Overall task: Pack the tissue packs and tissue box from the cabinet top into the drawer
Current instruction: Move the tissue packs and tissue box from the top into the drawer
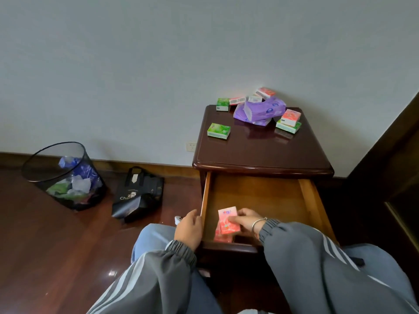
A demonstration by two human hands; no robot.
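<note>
RIGHT HAND (246, 219): fingers pinch pink tissue pack (227, 214) in front-left corner of open drawer (260, 196), over a second pink pack (223, 238) | LEFT HAND (188, 227): against drawer's left wall, thumb at rim, grasp cannot be told | CABINET TOP (260, 152): purple tissue package (260, 111), green pack (219, 131), further packs toward rear.

White letters "Cha", the rest lost in a fold, stand on the black bag (138, 196), which lies on the floor at nine o'clock from the drawer (260, 196). The pink tissue pack (227, 220) bears a logo at its twelve o'clock edge, too small to read.
</note>
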